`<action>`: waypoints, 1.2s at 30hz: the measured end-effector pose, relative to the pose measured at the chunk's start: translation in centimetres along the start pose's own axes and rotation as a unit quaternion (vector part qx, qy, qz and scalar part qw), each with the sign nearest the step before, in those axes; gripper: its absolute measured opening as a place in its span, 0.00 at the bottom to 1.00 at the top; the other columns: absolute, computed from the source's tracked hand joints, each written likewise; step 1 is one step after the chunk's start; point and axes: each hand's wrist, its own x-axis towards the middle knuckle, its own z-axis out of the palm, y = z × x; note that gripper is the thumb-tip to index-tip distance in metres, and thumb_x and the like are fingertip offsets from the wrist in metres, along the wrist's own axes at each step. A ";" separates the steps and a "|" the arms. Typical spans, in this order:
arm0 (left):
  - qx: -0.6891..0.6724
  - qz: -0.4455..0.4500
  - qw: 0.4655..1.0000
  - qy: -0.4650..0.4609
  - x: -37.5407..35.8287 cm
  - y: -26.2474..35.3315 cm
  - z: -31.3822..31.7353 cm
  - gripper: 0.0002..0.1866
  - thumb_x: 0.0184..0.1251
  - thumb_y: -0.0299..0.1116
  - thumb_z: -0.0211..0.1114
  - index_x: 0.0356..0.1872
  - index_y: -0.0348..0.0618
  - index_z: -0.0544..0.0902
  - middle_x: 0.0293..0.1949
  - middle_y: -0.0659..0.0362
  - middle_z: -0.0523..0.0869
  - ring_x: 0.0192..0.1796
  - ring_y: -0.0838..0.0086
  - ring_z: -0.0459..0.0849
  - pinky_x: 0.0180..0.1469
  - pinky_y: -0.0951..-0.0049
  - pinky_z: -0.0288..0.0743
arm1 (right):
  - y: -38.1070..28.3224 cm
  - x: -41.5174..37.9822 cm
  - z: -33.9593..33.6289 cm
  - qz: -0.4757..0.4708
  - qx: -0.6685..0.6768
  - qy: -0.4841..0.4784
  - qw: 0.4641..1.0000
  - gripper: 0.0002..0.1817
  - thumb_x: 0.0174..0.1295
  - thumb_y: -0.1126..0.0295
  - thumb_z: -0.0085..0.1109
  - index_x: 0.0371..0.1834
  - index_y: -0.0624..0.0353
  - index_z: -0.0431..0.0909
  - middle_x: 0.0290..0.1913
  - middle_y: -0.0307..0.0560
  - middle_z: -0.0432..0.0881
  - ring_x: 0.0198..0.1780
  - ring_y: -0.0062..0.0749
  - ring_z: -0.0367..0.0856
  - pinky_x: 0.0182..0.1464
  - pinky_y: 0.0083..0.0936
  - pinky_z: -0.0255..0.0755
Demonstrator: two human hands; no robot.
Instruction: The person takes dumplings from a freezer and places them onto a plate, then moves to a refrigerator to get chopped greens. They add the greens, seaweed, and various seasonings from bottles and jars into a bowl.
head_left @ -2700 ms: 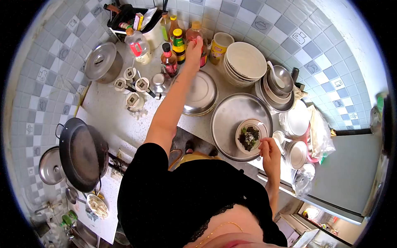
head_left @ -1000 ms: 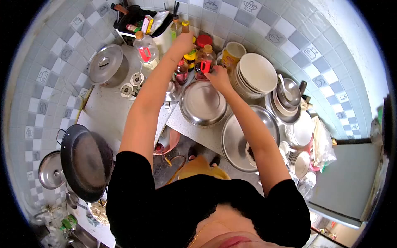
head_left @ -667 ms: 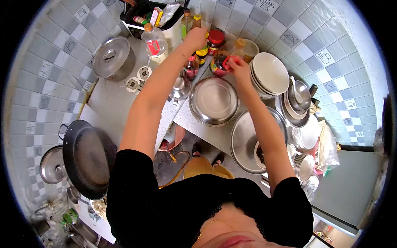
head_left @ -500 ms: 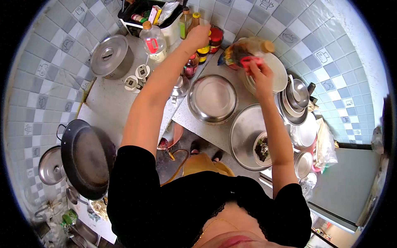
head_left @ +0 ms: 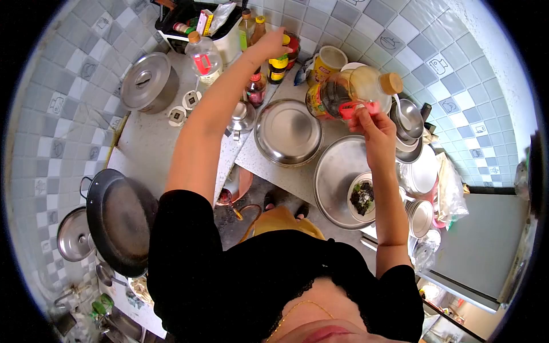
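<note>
My right hand [head_left: 373,123] is closed on the red handle of a large clear plastic oil bottle [head_left: 337,94]. The bottle lies tilted nearly sideways in the air, its orange cap pointing right. At the back, my left hand [head_left: 270,46] curls its fingers around the yellow cap of a dark sauce bottle [head_left: 277,68] with a yellow label. Right behind that bottle is a red jar [head_left: 293,46]. Two slim bottles, one a green-labelled bottle [head_left: 246,30], stand beside my left hand. A smaller dark bottle with a red label [head_left: 256,90] is below my wrist.
A covered steel pan [head_left: 289,131] sits mid-counter. Nearer, a large steel tray [head_left: 331,188] carries a bowl of dark food [head_left: 361,197]. Stacked bowls [head_left: 409,123] and plates stand at right. A lidded pot [head_left: 148,83], a clear bottle [head_left: 205,60] and a black wok [head_left: 123,223] are at left.
The oil bottle has come right and nearer in my right hand, uncovering a yellow tub behind it. My left hand stays by the sauce bottles. The whole view has shifted slightly.
</note>
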 end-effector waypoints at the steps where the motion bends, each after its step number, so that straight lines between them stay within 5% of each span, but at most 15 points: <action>1: 0.002 -0.002 1.000 0.000 -0.5 -0.4 -0.3 0.31 0.57 0.46 0.71 0.55 0.36 0.72 0.43 0.39 0.84 0.49 0.47 0.83 0.51 0.55 0.77 | -0.2 -0.3 0.0 0.005 -0.004 0.005 1.000 0.14 0.66 0.66 0.60 0.46 0.66 0.80 0.35 0.45 0.84 0.33 0.24 0.81 0.39 0.21 0.76; 3: 0.012 -0.072 0.996 -0.050 -2.3 -0.2 -2.6 0.31 0.59 0.51 0.68 0.54 0.35 0.74 0.45 0.41 0.84 0.50 0.48 0.82 0.52 0.58 0.77 | -0.8 -0.8 0.1 0.009 -0.004 0.007 1.000 0.14 0.66 0.66 0.60 0.46 0.66 0.80 0.35 0.45 0.84 0.34 0.25 0.82 0.39 0.21 0.77; 6: 0.061 -0.019 0.983 -0.171 -7.8 1.4 -5.2 0.25 0.59 0.47 0.66 0.49 0.37 0.79 0.43 0.44 0.85 0.48 0.49 0.83 0.50 0.58 0.78 | -1.5 -1.6 -0.5 0.013 -0.018 -0.023 0.999 0.14 0.66 0.66 0.60 0.47 0.67 0.80 0.34 0.45 0.84 0.33 0.26 0.83 0.38 0.22 0.78; 9: 0.114 -0.022 0.977 -0.181 -9.3 0.0 -4.9 0.17 0.53 0.39 0.67 0.42 0.40 0.83 0.39 0.46 0.86 0.44 0.51 0.84 0.46 0.59 0.78 | -2.2 -2.1 0.2 0.017 -0.049 -0.020 0.998 0.14 0.66 0.66 0.60 0.46 0.67 0.80 0.34 0.45 0.84 0.32 0.27 0.83 0.38 0.22 0.79; 16: 0.094 0.004 0.996 -0.011 -3.6 -4.8 -6.2 0.11 0.47 0.33 0.72 0.30 0.38 0.83 0.31 0.46 0.85 0.39 0.50 0.84 0.42 0.56 0.79 | -1.9 -2.2 0.8 0.026 -0.063 -0.054 0.996 0.14 0.67 0.66 0.59 0.46 0.67 0.80 0.36 0.47 0.85 0.33 0.28 0.84 0.39 0.23 0.80; 24: 0.171 0.023 0.984 -0.040 0.0 -9.4 -5.0 0.13 0.48 0.31 0.73 0.35 0.38 0.82 0.37 0.45 0.85 0.44 0.52 0.84 0.47 0.56 0.79 | -2.2 -1.3 4.0 0.049 -0.053 -0.081 0.994 0.12 0.66 0.69 0.58 0.46 0.67 0.79 0.37 0.46 0.84 0.33 0.28 0.84 0.38 0.23 0.80; 27: 0.150 -0.034 0.987 0.051 -1.7 -7.9 -6.2 0.13 0.54 0.32 0.71 0.39 0.39 0.81 0.40 0.46 0.85 0.46 0.53 0.83 0.47 0.58 0.78 | -2.1 0.0 6.1 0.065 -0.050 -0.087 0.993 0.11 0.66 0.70 0.58 0.45 0.66 0.79 0.37 0.45 0.83 0.33 0.28 0.84 0.38 0.22 0.80; 29: 0.086 -0.053 0.991 0.087 -3.4 -6.6 -7.6 0.31 0.49 0.38 0.75 0.54 0.40 0.74 0.51 0.46 0.80 0.52 0.50 0.81 0.50 0.56 0.78 | -1.3 1.5 7.6 0.075 -0.047 -0.091 0.992 0.11 0.66 0.70 0.58 0.45 0.67 0.79 0.36 0.45 0.83 0.33 0.28 0.84 0.38 0.22 0.80; 30: 0.050 -0.028 0.979 0.197 -4.6 -5.9 -7.8 0.25 0.54 0.38 0.72 0.51 0.38 0.77 0.48 0.47 0.81 0.51 0.51 0.81 0.48 0.56 0.78 | -0.5 2.5 8.3 0.063 -0.037 -0.112 0.991 0.11 0.66 0.70 0.59 0.45 0.67 0.79 0.35 0.44 0.82 0.33 0.27 0.84 0.38 0.22 0.80; 31: 0.055 -0.031 0.978 0.197 -6.1 -5.3 -8.0 0.25 0.54 0.38 0.72 0.51 0.38 0.77 0.48 0.47 0.81 0.51 0.51 0.81 0.48 0.56 0.78 | 0.3 3.5 9.1 0.051 -0.027 -0.133 0.989 0.11 0.65 0.69 0.59 0.44 0.67 0.79 0.35 0.43 0.82 0.33 0.27 0.84 0.38 0.23 0.80; 33: -0.062 -0.107 0.918 0.376 -9.7 -4.2 -7.7 0.16 0.59 0.35 0.68 0.45 0.37 0.79 0.44 0.46 0.83 0.46 0.52 0.83 0.44 0.57 0.77 | 2.0 5.5 11.4 0.046 -0.003 -0.135 0.990 0.11 0.65 0.69 0.59 0.43 0.66 0.79 0.34 0.42 0.81 0.32 0.26 0.83 0.38 0.22 0.79; 36: -0.133 -0.211 0.894 0.373 -17.5 -1.7 -4.7 0.08 0.63 0.30 0.65 0.38 0.36 0.80 0.37 0.48 0.84 0.38 0.55 0.83 0.39 0.62 0.76 | 5.6 8.8 14.0 0.039 0.009 -0.129 0.991 0.09 0.66 0.69 0.59 0.41 0.65 0.80 0.32 0.40 0.81 0.31 0.23 0.81 0.36 0.20 0.77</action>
